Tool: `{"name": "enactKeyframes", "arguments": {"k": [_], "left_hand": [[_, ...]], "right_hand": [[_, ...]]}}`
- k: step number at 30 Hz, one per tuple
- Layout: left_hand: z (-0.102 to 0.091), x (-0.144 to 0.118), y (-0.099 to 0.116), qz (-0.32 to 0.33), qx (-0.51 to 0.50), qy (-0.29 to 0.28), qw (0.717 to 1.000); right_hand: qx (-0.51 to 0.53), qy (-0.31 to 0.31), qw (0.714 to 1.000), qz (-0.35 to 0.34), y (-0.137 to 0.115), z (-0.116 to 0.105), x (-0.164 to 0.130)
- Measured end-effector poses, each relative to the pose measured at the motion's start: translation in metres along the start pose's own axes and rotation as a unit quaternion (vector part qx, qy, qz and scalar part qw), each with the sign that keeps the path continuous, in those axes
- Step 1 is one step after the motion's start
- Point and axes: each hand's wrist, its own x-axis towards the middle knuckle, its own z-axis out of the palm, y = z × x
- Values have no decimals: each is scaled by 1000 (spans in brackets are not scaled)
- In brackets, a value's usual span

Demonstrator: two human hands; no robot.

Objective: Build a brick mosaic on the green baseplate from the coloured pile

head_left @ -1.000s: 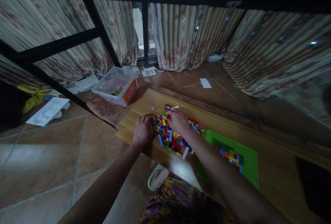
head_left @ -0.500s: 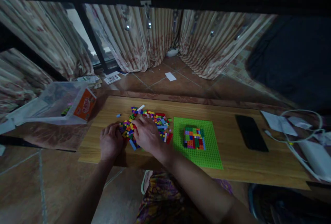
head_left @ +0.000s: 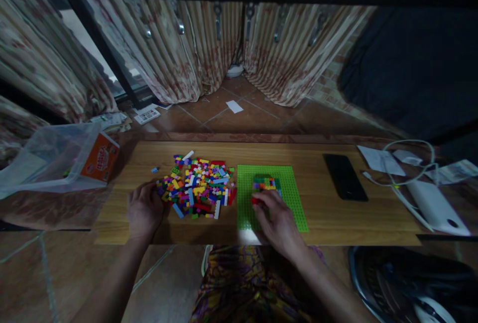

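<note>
Pinching a small red brick (head_left: 255,200), its long axis unclear, the right hand (head_left: 278,218) is nearer the multicoloured block (head_left: 267,183), just beyond its fingertips on the green baseplate (head_left: 245,201). The left hand (head_left: 145,209) curls at the left edge of the brick pile (head_left: 197,190), its grip hidden.

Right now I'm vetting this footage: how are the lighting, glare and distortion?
Head view: dim overall; pale glare on the table by the near edge of the green baseplate; the dark shape at upper right shows little detail; slanting curtains at both sides suggest wide-angle stretching.
</note>
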Motion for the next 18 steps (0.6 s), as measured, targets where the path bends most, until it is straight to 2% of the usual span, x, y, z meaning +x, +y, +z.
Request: {"name": "enactKeyframes", "arguments": {"k": [4,9,18], "left_hand": [[0,0,0,-4,1,-2,1000],[-1,1,1,9,2,4,1000],[-2,0,2,5,-5,7,1000]], "right_hand": [[-79,50,995,46,27,-12,-6],[-172,48,983,42,34,-9,6],[-155,64,983,73,38,0,11]]}}
